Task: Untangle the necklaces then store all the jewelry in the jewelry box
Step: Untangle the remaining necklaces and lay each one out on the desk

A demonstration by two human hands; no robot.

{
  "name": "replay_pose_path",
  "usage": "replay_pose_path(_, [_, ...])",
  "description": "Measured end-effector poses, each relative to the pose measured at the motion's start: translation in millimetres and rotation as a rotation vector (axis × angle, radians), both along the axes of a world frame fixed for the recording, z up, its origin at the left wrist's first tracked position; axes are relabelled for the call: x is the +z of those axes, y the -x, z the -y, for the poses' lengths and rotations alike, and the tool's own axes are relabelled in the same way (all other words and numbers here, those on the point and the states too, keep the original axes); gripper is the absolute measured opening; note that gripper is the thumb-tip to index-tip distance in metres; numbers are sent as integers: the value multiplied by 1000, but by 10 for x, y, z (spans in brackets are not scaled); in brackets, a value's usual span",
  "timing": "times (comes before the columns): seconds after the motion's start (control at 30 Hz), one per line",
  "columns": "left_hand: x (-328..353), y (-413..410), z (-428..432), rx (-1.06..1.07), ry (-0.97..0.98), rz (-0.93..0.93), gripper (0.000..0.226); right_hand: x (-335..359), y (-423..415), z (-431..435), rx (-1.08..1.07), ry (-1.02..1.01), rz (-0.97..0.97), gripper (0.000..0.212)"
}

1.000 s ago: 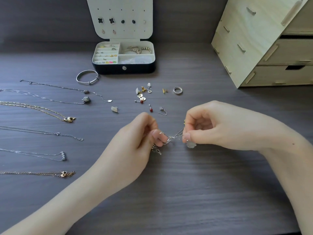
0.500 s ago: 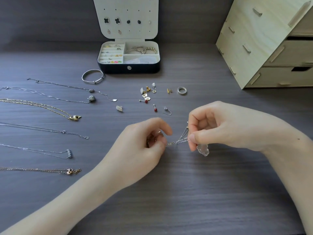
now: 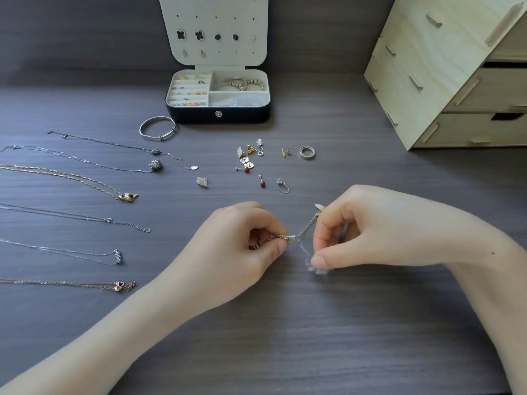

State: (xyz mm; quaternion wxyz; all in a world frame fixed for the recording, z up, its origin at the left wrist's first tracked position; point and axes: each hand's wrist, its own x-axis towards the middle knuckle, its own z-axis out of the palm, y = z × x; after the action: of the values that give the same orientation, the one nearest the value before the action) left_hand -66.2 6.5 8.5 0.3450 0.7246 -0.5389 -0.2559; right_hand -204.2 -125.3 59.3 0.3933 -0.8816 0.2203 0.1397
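Since a moment ago my right hand [image 3: 379, 232] has drawn its strand lower, away from my left hand [image 3: 236, 246]. Both hands pinch the tangled knot of thin silver and gold necklace chains [image 3: 296, 236] just above the dark wood-grain worktop [image 3: 285, 337], well in front of the open black jewelry box [image 3: 218, 116].
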Motion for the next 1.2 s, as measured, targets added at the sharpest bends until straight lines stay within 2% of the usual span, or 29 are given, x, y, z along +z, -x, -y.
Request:
replay_pose_path(0.1, [11,-14,3,-15,-21,-36,23,-37,-11,-5,-31,81,116,14])
replay_pose_path(0.2, [8,-17,13,-26,-33,-40,20,-105,-26,-11,-59,165,237,5])
replay_pose_path(0.27, [1,-13,13,-24,-23,-35,20,-167,-29,-22,-25,236,250,5])
replay_pose_path(0.37, [-7,-8,4,-13,0,-42,7,-260,-41,-37,58,288,235,13])
replay_pose_path(0.5, [-19,-5,-12,-8,31,-50,8,-335,-83,-82,88,283,245,10])
replay_pose_path(0.67, [-23,-14,-31,9,75,19,7,-272,-90,-35,10,204,265,8])
replay_pose_path(0.87, [-1,-3,-46,10,81,-56,8,-218,-77,12,-19,141,316,6])
replay_pose_path(1.03, [6,9,-41,26,87,-68,13,-214,-61,20,-36,143,319,2])
replay_pose_path(1.2, [3,14,-40,38,93,-73,10,-209,-67,-21,-43,187,358,8])
